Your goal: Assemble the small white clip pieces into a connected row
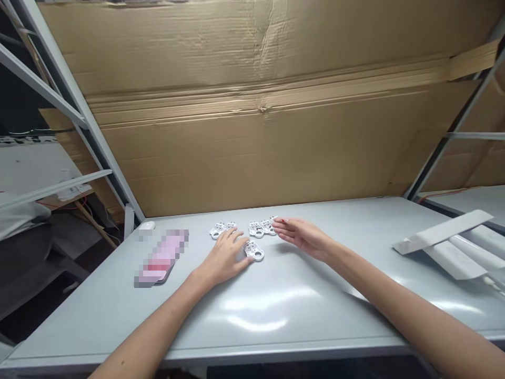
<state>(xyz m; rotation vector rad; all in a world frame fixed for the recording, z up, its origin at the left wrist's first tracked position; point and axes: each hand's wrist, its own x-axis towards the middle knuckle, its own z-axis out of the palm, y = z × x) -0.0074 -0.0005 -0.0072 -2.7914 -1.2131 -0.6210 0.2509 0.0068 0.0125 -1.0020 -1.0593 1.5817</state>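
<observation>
Small white plates with a round hole and several tiny dark holes lie on the grey table. My left hand rests with fingers spread, its thumb and fingertips around the near white plate. Behind those fingers are more white plates, partly covered by my hand. My right hand hovers at the right end of another pair of white plates, fingers stretched out to the left. A small red spot shows near its thumb; I cannot make out what it is.
A pink phone-like object, partly pixelated, lies on the table's left, with a small white object behind it. White flat panels with a cable lie at the right. Cardboard walls the back; metal posts frame the sides.
</observation>
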